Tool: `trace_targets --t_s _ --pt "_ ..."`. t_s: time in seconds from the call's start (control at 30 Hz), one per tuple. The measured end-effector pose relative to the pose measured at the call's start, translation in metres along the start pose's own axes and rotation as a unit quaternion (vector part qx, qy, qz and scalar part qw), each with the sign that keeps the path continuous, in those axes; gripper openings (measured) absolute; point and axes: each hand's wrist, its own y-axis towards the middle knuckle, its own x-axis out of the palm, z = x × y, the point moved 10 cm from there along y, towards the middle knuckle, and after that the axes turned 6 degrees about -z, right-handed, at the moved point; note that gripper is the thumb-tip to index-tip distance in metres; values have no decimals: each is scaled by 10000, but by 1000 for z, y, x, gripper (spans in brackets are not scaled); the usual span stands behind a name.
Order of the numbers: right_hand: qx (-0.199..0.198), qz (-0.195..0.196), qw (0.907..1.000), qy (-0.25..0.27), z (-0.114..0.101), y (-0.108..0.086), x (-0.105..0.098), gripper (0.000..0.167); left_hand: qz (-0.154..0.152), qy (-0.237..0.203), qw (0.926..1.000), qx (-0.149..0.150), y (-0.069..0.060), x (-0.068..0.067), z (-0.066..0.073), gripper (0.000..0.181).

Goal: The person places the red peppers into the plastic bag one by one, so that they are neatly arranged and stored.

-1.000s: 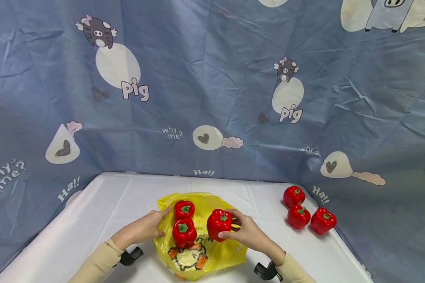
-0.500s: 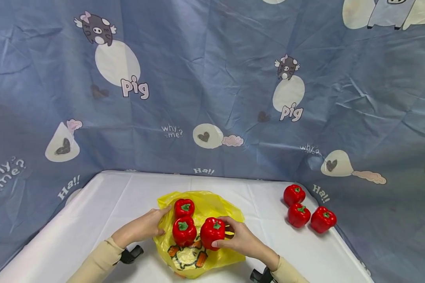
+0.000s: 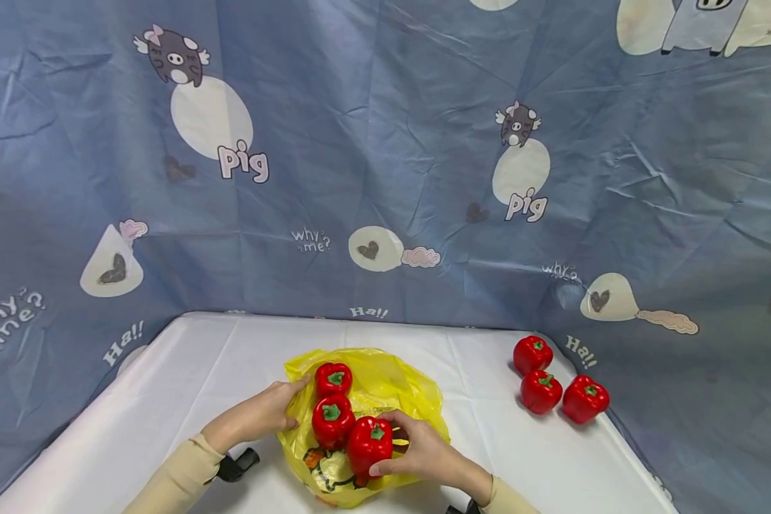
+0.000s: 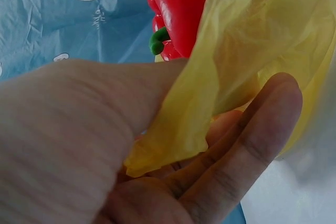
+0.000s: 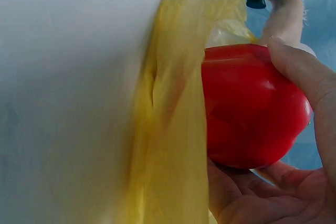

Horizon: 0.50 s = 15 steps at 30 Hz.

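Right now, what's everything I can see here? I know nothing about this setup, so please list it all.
Backdrop: one, blue with pig cartoons and lettering, behind everything else.
Table: one, white, in front of the backdrop.
Bag: one, yellow with a printed cartoon, spread open on the table.
Bagged peppers: two, red with green stems, left part of the bag.
Held pepper: one, red with green stem, within the bag's opening.
Loose peppers: three, red with green stems, table's right side.
Wrist devices: two, black, at the wrists.
Sleeves: two, beige, on the forearms.
Left hand: one, bare, holding the bag's left edge.
Right hand: one, bare, gripping the held pepper.
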Motion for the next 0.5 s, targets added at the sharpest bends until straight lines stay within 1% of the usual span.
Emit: trace_targets --t_s 0.07,0.17,0.33,0.43,0.5 --pt "-35 1 10000 -32 -1 1 3 61 -7 42 9999 101 0 0 2 79" --pt "13 -19 10000 -66 0 1 6 63 -12 124 9998 161 -1 0 3 79" --pt "223 -97 9997 -14 4 1 8 64 -16 110 9999 67 0 0 2 79" --pt "222 -177 9996 38 3 0 10 64 -54 18 10000 34 1 1 1 79" --pt "207 -231 9995 68 3 0 11 63 -72 6 10000 67 0 1 2 79"
